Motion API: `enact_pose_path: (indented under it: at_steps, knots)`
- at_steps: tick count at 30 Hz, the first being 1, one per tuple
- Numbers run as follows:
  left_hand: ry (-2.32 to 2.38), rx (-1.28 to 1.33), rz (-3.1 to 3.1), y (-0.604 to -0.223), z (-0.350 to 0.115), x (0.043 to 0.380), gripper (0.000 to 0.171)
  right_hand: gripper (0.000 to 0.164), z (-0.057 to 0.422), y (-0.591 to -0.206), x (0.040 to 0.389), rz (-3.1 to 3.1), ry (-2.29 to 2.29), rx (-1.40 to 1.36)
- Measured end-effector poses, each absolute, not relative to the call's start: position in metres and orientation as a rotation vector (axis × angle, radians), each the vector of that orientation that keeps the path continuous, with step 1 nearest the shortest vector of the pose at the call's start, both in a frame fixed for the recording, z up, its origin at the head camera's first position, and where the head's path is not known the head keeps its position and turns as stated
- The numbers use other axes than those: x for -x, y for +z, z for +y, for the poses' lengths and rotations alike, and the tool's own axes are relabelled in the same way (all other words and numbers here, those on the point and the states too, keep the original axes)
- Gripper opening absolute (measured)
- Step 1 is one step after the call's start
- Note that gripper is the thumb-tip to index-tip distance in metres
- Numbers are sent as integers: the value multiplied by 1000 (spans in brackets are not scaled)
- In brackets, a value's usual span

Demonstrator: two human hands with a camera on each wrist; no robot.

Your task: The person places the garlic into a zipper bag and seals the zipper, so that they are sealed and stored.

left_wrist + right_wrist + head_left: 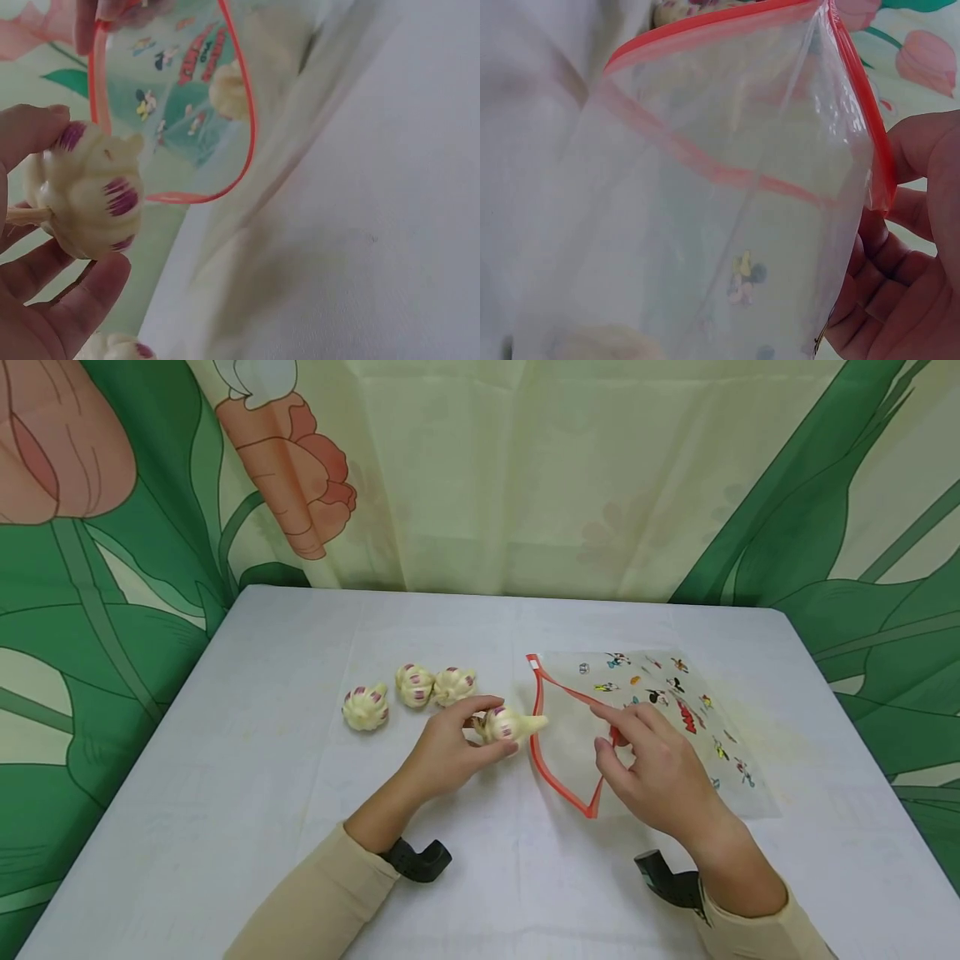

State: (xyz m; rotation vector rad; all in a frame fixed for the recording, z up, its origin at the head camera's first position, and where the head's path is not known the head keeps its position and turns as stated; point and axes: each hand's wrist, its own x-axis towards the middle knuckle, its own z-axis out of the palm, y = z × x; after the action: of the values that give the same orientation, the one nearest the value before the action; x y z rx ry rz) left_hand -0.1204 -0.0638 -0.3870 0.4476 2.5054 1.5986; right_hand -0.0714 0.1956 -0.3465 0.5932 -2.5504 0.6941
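Note:
A pale garlic bulb (504, 725) with purple streaks is gripped between the thumb and fingers of my left hand (450, 747). Its pointed tip lies over the mouth of a clear zip bag with a red edge (558, 789) and small cartoon prints. My right hand (660, 768) pinches the bag's red edge between thumb and fingers, and the mouth gapes toward the bulb. Through the plastic, a pale rounded thing (229, 90) shows inside the bag in the left wrist view. Part of the bag lies hidden behind my right hand.
Left of the bag, beyond my left hand, three more garlic bulbs rest on the white-covered table (262, 827): one on the left (366, 707), one in the middle (414, 685) and one on the right (454, 686). A printed curtain (510, 485) hangs behind the table.

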Motion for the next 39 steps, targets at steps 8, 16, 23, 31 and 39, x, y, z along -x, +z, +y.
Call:
enact_pose_path:
  at_steps: [8, 16, 23, 31, 39]
  knots:
    - [1624, -453, 2433, -388, -39, 124, 57, 39, 196, -345, 71, -2542, 691, -594]
    - [1607, -461, 2431, -390, -18, 126, 57, 39, 197, -345, 72, -2527, 685, -611]
    - [1642, -427, 2414, -391, -7, 125, 63, 39, 198, -346, 73, -2506, 678, -633]
    - [1611, -393, 2450, -393, -1, 126, 62, 39, 197, -345, 72, -2523, 668, -617]
    - [1581, -350, 2478, -396, 1, 125, 50, 41, 197, -344, 71, -2509, 669, -627]
